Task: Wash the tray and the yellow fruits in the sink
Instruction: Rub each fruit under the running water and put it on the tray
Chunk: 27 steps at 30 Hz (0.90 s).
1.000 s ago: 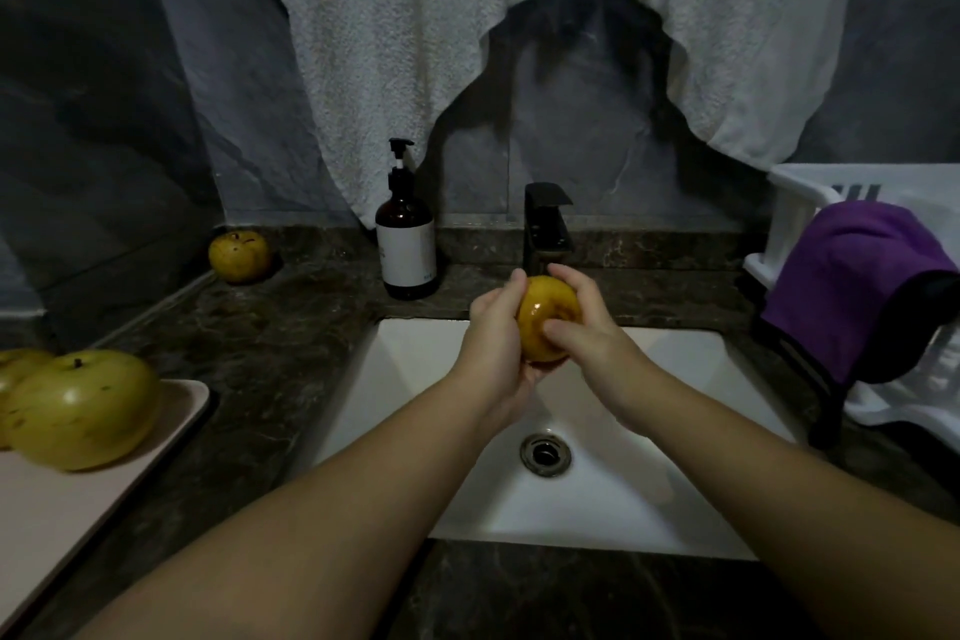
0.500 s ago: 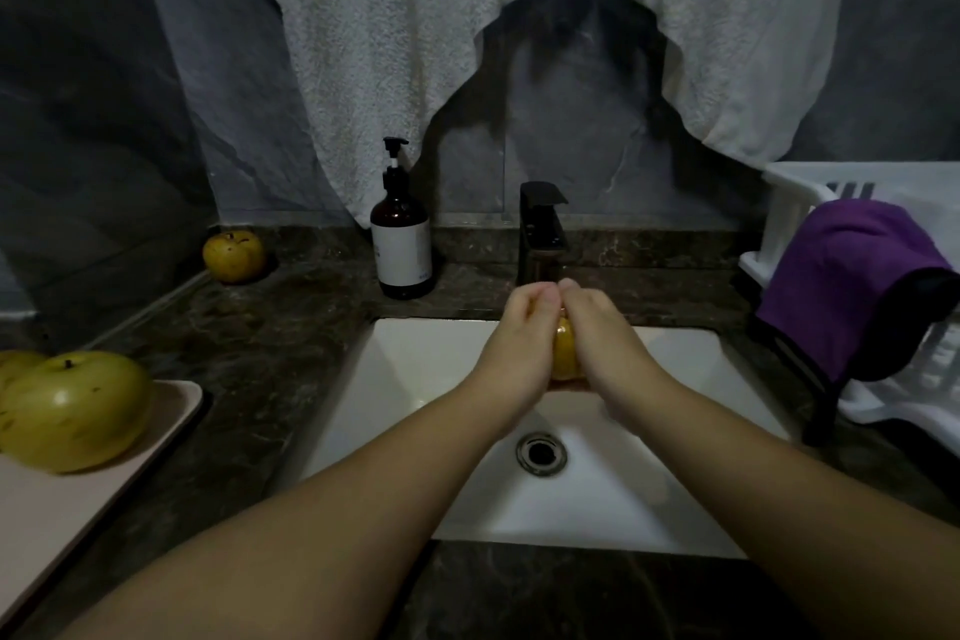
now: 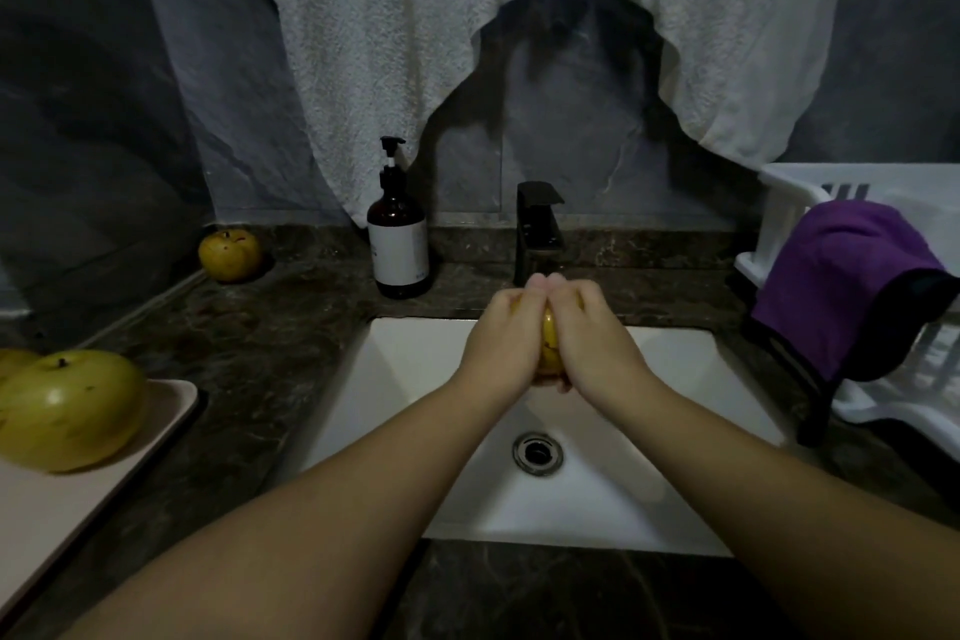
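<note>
Fruit, yellow, sits pressed between our two palms above the back half of the white sink, just in front of the black faucet. Only a narrow strip of its skin shows in the gap between the hands. Our left hand wraps the left side, our right hand the right, both curled tight on the fruit with fingertips meeting at the top. Whether water is running we cannot tell; the light is dim and no stream shows clearly.

Below the hands, the drain lies in the middle of the basin floor.

On the dark stone counter left of the sink, a pale tray reaches out of view at the left edge. A large yellow-green fruit rests on it, with part of another just behind. A smaller yellow fruit stands alone in the back left corner, well apart from the tray. A brown pump bottle stands upright between that fruit and the faucet.

To the right, a white dish rack holds a purple cloth draped over its near edge. A white towel hangs on the wall behind.
</note>
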Tool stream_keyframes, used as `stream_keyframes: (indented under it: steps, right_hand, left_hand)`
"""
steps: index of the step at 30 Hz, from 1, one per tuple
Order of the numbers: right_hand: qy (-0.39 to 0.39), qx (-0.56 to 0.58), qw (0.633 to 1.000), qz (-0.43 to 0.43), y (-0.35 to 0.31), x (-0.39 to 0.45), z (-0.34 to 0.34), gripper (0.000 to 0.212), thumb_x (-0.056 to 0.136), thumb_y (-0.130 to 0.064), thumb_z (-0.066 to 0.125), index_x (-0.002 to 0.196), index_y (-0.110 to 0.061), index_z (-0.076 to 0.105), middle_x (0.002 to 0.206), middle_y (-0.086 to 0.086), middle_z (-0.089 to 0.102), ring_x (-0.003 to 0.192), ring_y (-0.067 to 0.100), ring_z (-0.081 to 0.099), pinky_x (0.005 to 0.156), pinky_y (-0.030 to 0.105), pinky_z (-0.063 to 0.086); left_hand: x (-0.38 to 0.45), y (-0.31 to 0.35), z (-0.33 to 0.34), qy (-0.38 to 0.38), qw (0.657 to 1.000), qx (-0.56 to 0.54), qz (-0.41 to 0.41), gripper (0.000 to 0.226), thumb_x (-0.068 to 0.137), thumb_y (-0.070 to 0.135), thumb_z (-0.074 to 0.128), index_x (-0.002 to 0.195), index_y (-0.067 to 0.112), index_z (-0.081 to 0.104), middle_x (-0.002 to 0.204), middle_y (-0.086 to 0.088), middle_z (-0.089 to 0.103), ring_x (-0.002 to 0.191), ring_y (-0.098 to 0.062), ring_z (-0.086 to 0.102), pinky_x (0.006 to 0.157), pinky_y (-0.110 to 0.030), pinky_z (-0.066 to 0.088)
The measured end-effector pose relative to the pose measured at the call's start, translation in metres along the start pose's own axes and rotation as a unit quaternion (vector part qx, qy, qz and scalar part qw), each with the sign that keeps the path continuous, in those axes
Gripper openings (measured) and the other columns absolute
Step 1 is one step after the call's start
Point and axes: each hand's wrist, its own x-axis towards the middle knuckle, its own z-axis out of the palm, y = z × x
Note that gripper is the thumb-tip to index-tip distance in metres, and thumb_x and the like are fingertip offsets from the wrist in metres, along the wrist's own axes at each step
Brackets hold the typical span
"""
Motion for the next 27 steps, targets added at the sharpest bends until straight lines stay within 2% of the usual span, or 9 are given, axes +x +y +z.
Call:
stream_keyframes:
  steps: [2, 4, 7, 9, 13, 16, 19, 23, 27]
  right_hand:
    - [0.016, -0.12, 0.982, -0.148, 0.008, 0.002, -0.011, 0.049, 0.084, -0.08, 0.029, 0.119, -0.051, 0.046, 0.116, -0.015, 0.054, 0.095, 0.005, 0.057, 0.07, 0.033, 0.053]
    - [-0.014, -0.099, 0.981, -0.167, 0.009, 0.004, -0.017, 0.043, 0.086, -0.078, 0.033, 0.119, -0.054, 0.049, 0.116, -0.016, 0.054, 0.097, 0.004, 0.057, 0.067, 0.028, 0.05]
    - [-0.076, 0.133, 0.983, 0.097, 0.003, 0.005, -0.01, 0.046, 0.09, -0.08, 0.036, 0.111, -0.044, 0.055, 0.086, 0.004, 0.07, 0.062, 0.014, 0.065, 0.046, 0.024, 0.045]
    - [-0.084, 0.146, 0.971, 0.172, 0.003, 0.004, -0.006, 0.057, 0.088, -0.084, 0.033, 0.113, -0.038, 0.053, 0.072, 0.009, 0.069, 0.049, 0.016, 0.062, 0.041, 0.023, 0.043]
    - [-0.038, -0.116, 0.984, -0.131, 0.01, 0.006, -0.017, 0.052, 0.087, -0.08, 0.027, 0.125, -0.052, 0.05, 0.114, -0.009, 0.056, 0.093, 0.01, 0.061, 0.067, 0.032, 0.053]
    - [-0.055, -0.075, 0.985, -0.145, 0.012, 0.011, -0.022, 0.043, 0.1, -0.066, 0.032, 0.133, -0.048, 0.054, 0.123, -0.01, 0.056, 0.106, 0.01, 0.057, 0.078, 0.032, 0.048]
    - [-0.078, 0.015, 0.997, -0.01, 0.009, 0.011, -0.01, 0.051, 0.102, -0.066, 0.029, 0.143, -0.041, 0.046, 0.129, 0.003, 0.06, 0.102, 0.02, 0.064, 0.071, 0.033, 0.051]
    - [-0.112, -0.055, 0.991, -0.055, 0.014, 0.007, -0.009, 0.077, 0.096, -0.065, 0.048, 0.16, -0.042, 0.013, 0.16, 0.0, 0.03, 0.138, 0.022, 0.044, 0.11, 0.046, 0.045]
    - [-0.092, -0.059, 0.99, -0.089, 0.019, 0.007, -0.015, 0.061, 0.093, -0.049, 0.067, 0.148, -0.039, 0.043, 0.145, -0.009, 0.048, 0.107, 0.0, 0.061, 0.092, 0.031, 0.053]
  left_hand:
    - [-0.003, 0.004, -0.007, -0.092, 0.974, -0.133, -0.158, 0.058, 0.093, 0.077, 0.049, 0.118, 0.029, 0.068, 0.108, -0.009, 0.075, 0.092, -0.023, 0.076, 0.061, -0.035, 0.063]
    - [-0.004, 0.004, -0.01, -0.131, 0.96, -0.153, -0.194, 0.071, 0.089, 0.081, 0.049, 0.126, 0.024, 0.068, 0.101, -0.014, 0.078, 0.085, -0.029, 0.078, 0.051, -0.028, 0.058]
    - [0.001, 0.0, -0.004, -0.039, 0.998, 0.04, -0.009, 0.06, 0.091, 0.077, 0.044, 0.12, 0.028, 0.063, 0.102, -0.005, 0.075, 0.091, -0.026, 0.075, 0.07, -0.044, 0.064]
    - [0.001, -0.002, -0.003, 0.004, 0.988, 0.143, 0.064, 0.054, 0.088, 0.077, 0.045, 0.115, 0.033, 0.06, 0.102, 0.003, 0.07, 0.093, -0.02, 0.07, 0.081, -0.05, 0.063]
    - [-0.006, 0.006, -0.013, -0.136, 0.958, -0.137, -0.21, 0.074, 0.088, 0.082, 0.051, 0.125, 0.02, 0.066, 0.082, -0.011, 0.074, 0.067, -0.022, 0.074, 0.051, -0.029, 0.06]
    - [-0.01, 0.009, -0.012, -0.15, 0.936, -0.2, -0.247, 0.078, 0.086, 0.079, 0.057, 0.132, 0.016, 0.063, 0.082, -0.014, 0.069, 0.057, -0.019, 0.069, 0.044, -0.023, 0.054]
    - [-0.008, 0.006, -0.004, -0.08, 0.961, -0.211, -0.162, 0.05, 0.095, 0.063, 0.061, 0.134, 0.034, 0.056, 0.121, -0.015, 0.067, 0.09, -0.026, 0.075, 0.061, -0.031, 0.062]
    - [-0.007, 0.007, -0.005, -0.068, 0.926, -0.329, -0.172, 0.055, 0.099, 0.048, 0.063, 0.147, 0.025, 0.05, 0.14, -0.018, 0.06, 0.118, -0.036, 0.068, 0.087, -0.047, 0.063]
    - [-0.003, 0.005, -0.012, -0.05, 0.909, -0.376, -0.171, 0.057, 0.102, 0.039, 0.059, 0.153, 0.017, 0.045, 0.141, -0.024, 0.06, 0.118, -0.042, 0.068, 0.097, -0.052, 0.058]
